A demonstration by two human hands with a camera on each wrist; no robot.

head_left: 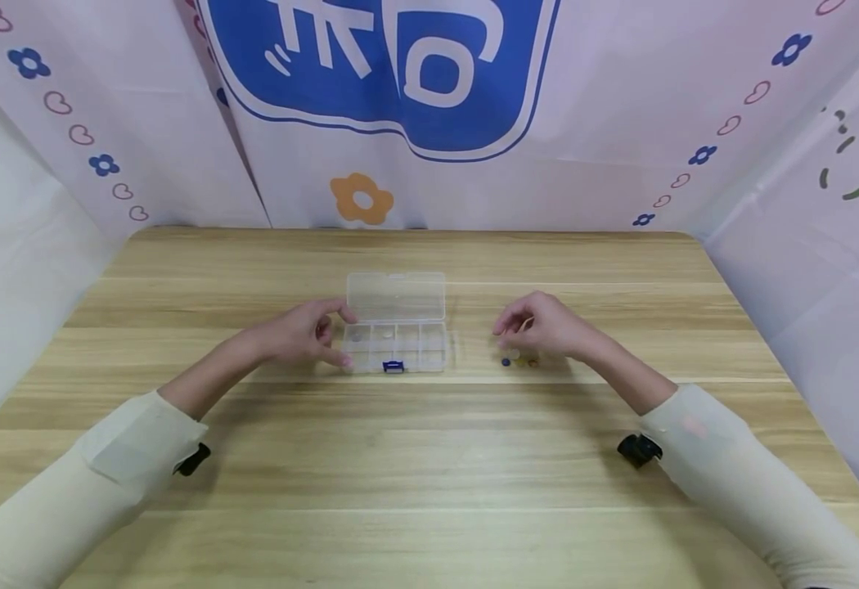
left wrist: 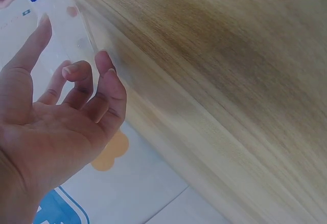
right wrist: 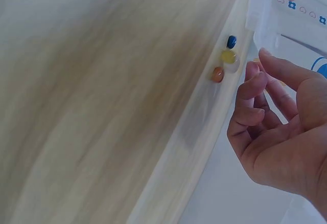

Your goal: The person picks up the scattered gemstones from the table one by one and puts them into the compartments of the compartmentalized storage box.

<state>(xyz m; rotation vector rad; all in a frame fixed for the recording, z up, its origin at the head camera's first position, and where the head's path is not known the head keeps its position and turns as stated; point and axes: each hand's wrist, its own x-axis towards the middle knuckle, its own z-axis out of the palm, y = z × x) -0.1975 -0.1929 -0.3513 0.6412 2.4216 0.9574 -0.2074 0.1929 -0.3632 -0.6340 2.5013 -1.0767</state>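
A clear plastic compartment box with a blue latch lies on the table, its lid tipped back. My left hand holds the box's left end, thumb at the front corner and index finger near the lid hinge. Small pale shapes show in the left back compartments. To the right, my right hand hovers with bent fingers, thumb tip close to the index finger. Nothing shows between them. Below it lie small glossy beads: a blue bead, a yellow bead with a clear one beside it, and an orange bead.
The wooden table reaches back to a white printed backdrop with a blue sign and flowers. White cloth walls stand at both sides. Each wrist wears a small black device near the sleeve cuff.
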